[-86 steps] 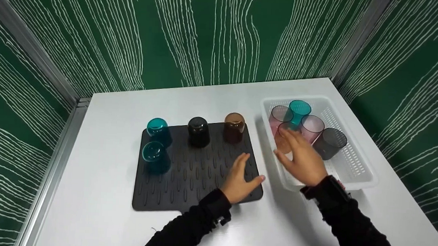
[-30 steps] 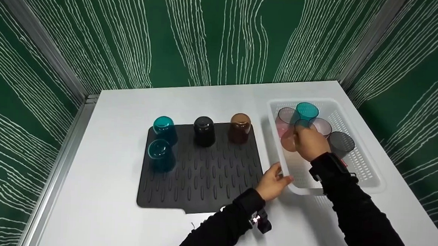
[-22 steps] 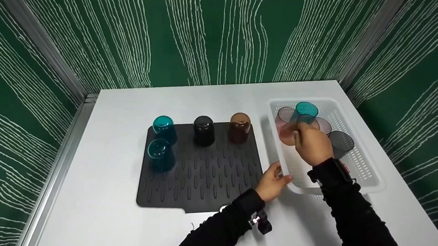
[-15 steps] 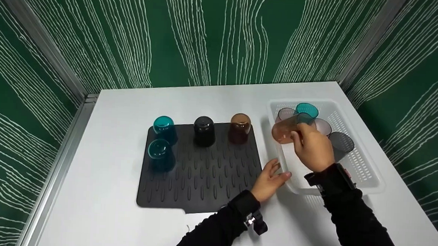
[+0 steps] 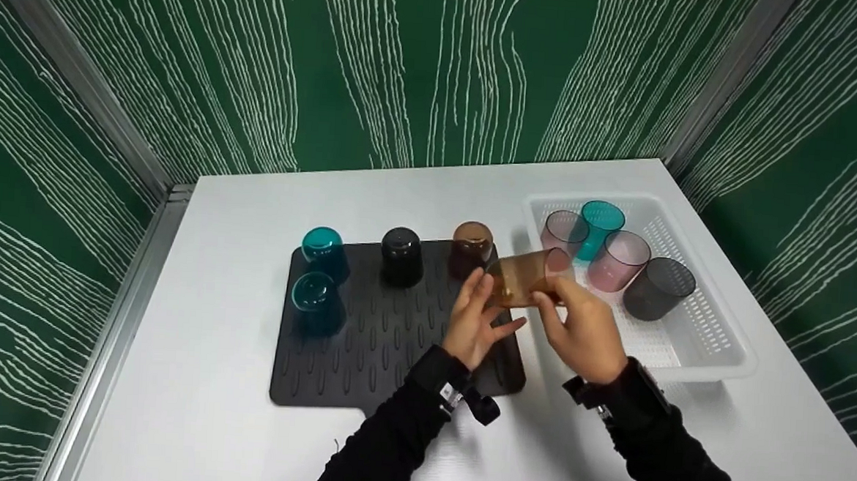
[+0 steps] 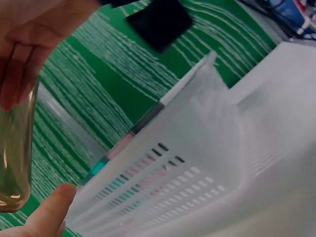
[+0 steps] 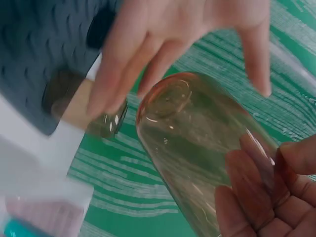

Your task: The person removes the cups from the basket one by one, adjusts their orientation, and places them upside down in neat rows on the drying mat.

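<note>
My right hand (image 5: 588,337) grips an amber see-through tumbler (image 5: 520,278) near its rim, with fingers and thumb around the wall. The tumbler lies on its side in the air, over the mat's right edge, its base pointing left. My left hand (image 5: 468,330) is at that base with fingers spread and fairly straight; in the right wrist view these fingers (image 7: 123,64) reach around the rounded bottom. Behind the held tumbler, a brown tumbler (image 5: 473,237) stands upside down on the dark ribbed drying mat (image 5: 385,363).
Two teal tumblers (image 5: 322,244) and a black one (image 5: 401,257) also stand upside down on the mat. To the right, a white perforated basket (image 5: 738,356) holds a teal tumbler (image 5: 603,219), two pinkish ones (image 5: 620,261) and a grey one (image 5: 659,289). Green patterned walls surround the white table (image 5: 195,345).
The right hand has lifted the amber tumbler out of the basket and brought it left, turning it sideways. The left hand has let go of the basket's edge and moved to the tumbler's base.
</note>
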The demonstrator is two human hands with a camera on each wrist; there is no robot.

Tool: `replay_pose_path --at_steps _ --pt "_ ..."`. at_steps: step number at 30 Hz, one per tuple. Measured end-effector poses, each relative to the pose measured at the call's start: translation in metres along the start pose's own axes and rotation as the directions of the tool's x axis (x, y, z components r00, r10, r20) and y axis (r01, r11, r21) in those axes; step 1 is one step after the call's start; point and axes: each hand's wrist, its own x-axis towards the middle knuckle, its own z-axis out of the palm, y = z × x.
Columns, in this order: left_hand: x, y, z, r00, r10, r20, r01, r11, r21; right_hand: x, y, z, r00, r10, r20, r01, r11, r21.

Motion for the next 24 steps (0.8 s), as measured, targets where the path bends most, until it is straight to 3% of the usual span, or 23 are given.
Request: replay_pose_path --at_steps 10,19,24 --pt "-0.003 0.006 -0.01 0.999 0.02 0.037 -0.022 0.998 0.05 -0.017 -0.007 0.02 0.999 -0.039 -0.015 0.039 0.998 0.055" --pt "-0.005 0.015 -0.033 0.998 0.054 0.03 -0.058 0.985 0.165 -0.031 -0.01 0.044 0.999 0.029 0.024 -0.033 0.988 0.148" --pt "-0.005 0.024 -0.048 0.997 0.069 0.047 -0.079 0.952 0.294 -0.033 -0.009 0.054 0.991 0.099 0.085 -0.114 0.973 0.202"
